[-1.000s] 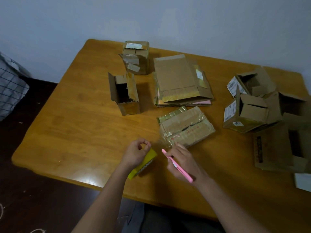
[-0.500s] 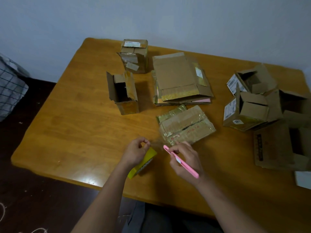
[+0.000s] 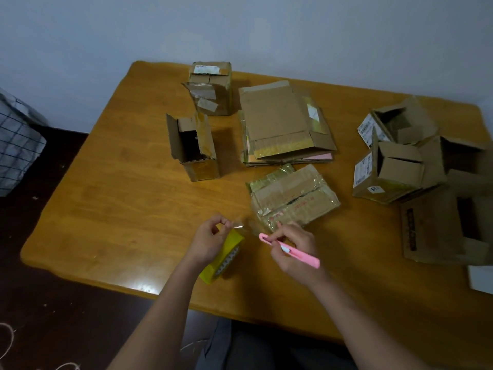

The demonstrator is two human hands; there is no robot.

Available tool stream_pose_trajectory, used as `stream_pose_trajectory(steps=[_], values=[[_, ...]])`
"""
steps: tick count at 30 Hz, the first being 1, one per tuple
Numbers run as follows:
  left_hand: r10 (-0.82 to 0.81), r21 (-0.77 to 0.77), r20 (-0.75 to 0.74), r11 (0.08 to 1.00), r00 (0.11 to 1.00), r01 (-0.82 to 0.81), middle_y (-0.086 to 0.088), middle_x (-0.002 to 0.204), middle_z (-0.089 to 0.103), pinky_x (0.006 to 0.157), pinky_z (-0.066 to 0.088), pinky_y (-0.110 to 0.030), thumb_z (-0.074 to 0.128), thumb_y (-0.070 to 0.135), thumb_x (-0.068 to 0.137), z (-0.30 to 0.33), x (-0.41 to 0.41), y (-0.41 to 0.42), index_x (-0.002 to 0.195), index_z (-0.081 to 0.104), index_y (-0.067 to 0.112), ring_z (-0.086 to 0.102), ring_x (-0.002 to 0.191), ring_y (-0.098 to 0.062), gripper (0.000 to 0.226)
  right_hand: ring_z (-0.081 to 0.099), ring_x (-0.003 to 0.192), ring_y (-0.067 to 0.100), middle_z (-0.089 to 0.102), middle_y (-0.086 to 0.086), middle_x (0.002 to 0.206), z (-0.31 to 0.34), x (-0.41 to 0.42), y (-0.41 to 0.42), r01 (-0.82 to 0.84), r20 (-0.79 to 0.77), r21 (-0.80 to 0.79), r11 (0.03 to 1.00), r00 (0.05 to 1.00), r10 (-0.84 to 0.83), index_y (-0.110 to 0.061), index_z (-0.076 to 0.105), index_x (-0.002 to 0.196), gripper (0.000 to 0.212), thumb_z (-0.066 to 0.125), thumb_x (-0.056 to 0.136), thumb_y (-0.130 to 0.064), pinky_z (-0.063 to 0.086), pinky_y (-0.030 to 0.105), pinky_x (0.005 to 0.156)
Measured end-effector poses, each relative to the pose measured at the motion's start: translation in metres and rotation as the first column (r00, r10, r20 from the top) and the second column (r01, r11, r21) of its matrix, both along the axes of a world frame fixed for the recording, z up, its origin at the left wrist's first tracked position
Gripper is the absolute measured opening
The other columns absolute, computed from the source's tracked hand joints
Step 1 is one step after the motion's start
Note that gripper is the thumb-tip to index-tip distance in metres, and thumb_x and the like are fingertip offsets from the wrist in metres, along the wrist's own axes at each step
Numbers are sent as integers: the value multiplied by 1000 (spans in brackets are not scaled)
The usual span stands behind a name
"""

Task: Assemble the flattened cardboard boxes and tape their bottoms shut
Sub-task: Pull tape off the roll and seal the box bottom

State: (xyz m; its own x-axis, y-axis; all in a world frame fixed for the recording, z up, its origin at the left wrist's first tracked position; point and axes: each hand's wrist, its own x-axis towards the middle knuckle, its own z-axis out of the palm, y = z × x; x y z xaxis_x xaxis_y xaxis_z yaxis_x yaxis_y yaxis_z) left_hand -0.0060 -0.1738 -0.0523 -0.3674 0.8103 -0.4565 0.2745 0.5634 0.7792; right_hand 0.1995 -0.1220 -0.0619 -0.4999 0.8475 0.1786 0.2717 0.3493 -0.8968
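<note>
My left hand (image 3: 210, 241) holds a yellow tape roll (image 3: 226, 257) near the table's front edge, its fingertips pinching the clear tape end (image 3: 237, 225). My right hand (image 3: 293, 249) grips a pink cutter (image 3: 289, 251), its tip pointing left toward the stretched tape. Just beyond my hands lies a small box (image 3: 293, 196) covered in shiny tape, bottom side up. A stack of flattened boxes (image 3: 282, 124) lies farther back at the middle.
On the wooden table (image 3: 120, 196), an open box (image 3: 193, 148) lies on its side at the left, with a taped box (image 3: 212, 88) behind it. Several assembled open boxes (image 3: 394, 166) crowd the right side. A white object (image 3: 481, 279) sits at the right edge.
My right hand with the pink cutter has shifted slightly toward the taped box, and a short length of clear tape now stretches from the roll. The left hand has barely moved.
</note>
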Motion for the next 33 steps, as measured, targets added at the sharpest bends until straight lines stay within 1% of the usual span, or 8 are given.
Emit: stream_pose_trajectory(steps=[3,7,12,20,24,27,30,33], values=[[15,-5,3,1000,1000,-15,-1,73,40,50,33,-21,51,25,100,1,2,-2,86,58,15,38,63,-14,19,59,81,11,66,0,87,15,7,1,98,-36,178,979,995,-93,-12,64,92,7,61,85,-14,53,28,72],[24,-23,-5,999,1000,-24,-1,71,40,53,33,-25,51,23,100,1,4,0,85,57,14,38,64,-16,19,47,89,3,58,-5,98,7,46,-6,290,135,395,872,920,-367,-17,57,105,17,53,95,-31,44,13,82],[32,-15,-44,999,999,-33,0,69,40,56,32,-28,52,20,100,1,12,6,89,60,6,37,62,-13,20,53,91,9,65,3,105,-26,96,-23,369,553,139,919,741,-381,-15,62,114,44,78,75,-3,52,20,65],[1,-8,-93,1000,996,-2,1,70,45,56,34,-24,54,19,99,1,13,7,85,60,10,38,64,-12,18,52,113,20,55,4,126,-40,91,-23,372,775,-63,926,602,-189,-19,46,141,52,55,92,-5,50,31,87],[-39,-7,-106,999,994,38,3,71,47,59,36,-25,55,17,98,2,11,7,91,63,4,41,69,-14,17,58,95,13,59,-3,111,-22,54,-32,67,571,-134,989,821,22,-22,61,123,31,51,94,-16,53,34,83],[-80,3,-103,997,991,81,5,71,48,59,35,-21,56,15,97,6,7,4,86,63,6,40,69,-13,16,58,106,8,59,-8,113,-11,6,-43,-25,344,-332,943,928,145,-21,58,130,34,46,100,-32,49,28,93],[-127,1,-98,992,987,128,0,74,50,57,35,-16,59,15,95,6,-2,-1,78,61,16,40,70,-13,18,53,123,12,57,0,130,-5,-37,-42,125,229,-633,764,973,30,-13,46,141,51,49,99,-41,46,28,102],[-215,-15,-110,977,970,215,-4,78,52,58,35,-16,61,16,95,5,-17,-5,77,61,19,39,68,-11,18,60,106,9,65,-2,112,-2,-65,-36,190,149,-784,591,982,-117,-8,61,124,37,60,95,-32,47,13,83]])
